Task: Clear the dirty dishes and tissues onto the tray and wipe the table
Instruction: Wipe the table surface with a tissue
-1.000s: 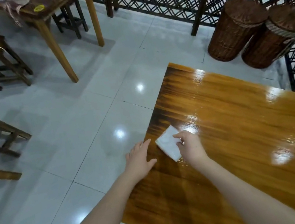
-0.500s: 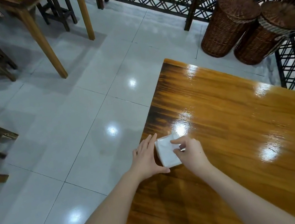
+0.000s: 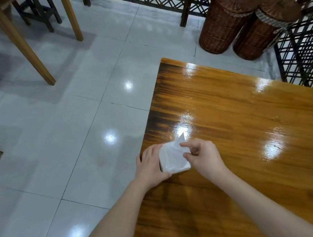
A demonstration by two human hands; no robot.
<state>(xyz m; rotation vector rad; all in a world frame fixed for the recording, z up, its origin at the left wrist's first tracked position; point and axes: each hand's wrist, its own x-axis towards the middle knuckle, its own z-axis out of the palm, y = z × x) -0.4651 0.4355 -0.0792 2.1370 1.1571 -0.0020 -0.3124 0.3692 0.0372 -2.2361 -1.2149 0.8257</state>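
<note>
Two lidded wicker baskets (image 3: 226, 20) stand side by side on the floor beyond the far corner of the desk (image 3: 250, 143), lids closed, so their contents cannot be seen. On the desk, right at its left edge, sits the white tissue pack (image 3: 172, 160); its long axis cannot be told, and one sheet's corner sticks up, pointing toward the far end of the desk. The left hand (image 3: 149, 166) cups the pack's left side, fingers wrapped against it, thumb under its near corner. The right hand (image 3: 202, 155) is closed in a pinch on the loose sheet at the pack's top right.
</note>
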